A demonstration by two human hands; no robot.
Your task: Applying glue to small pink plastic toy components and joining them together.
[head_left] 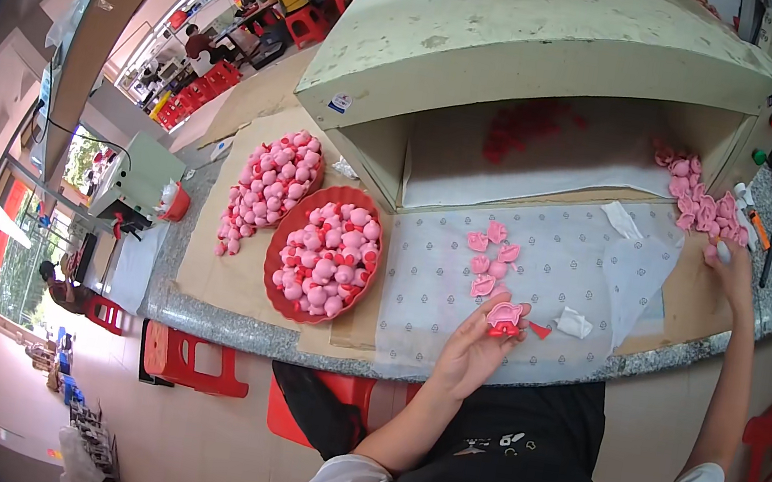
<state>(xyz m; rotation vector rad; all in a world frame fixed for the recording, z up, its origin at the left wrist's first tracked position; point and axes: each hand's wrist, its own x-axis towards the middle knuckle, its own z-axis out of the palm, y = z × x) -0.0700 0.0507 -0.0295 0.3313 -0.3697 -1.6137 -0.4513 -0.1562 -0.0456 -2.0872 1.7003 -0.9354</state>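
Note:
My left hand (pixel 475 342) holds a small pink and red toy piece (pixel 505 317) just above the dotted white paper (pixel 432 267) near the counter's front edge. Several pink pieces (pixel 491 254) lie on the paper just beyond it, and a small red bit (pixel 539 330) lies to its right. My right hand (pixel 732 268) reaches far right and touches the near end of a heap of pink pieces (pixel 702 202) by the machine's opening; whether it grips one I cannot tell.
A red round tray (pixel 284 301) full of pink pieces sits left of the paper, with a further pile of pink pieces (pixel 267 185) beyond it on cardboard. A large cream hooded machine (pixel 550 57) stands behind. Red stools (pixel 191 362) stand below the granite counter. People sit far off.

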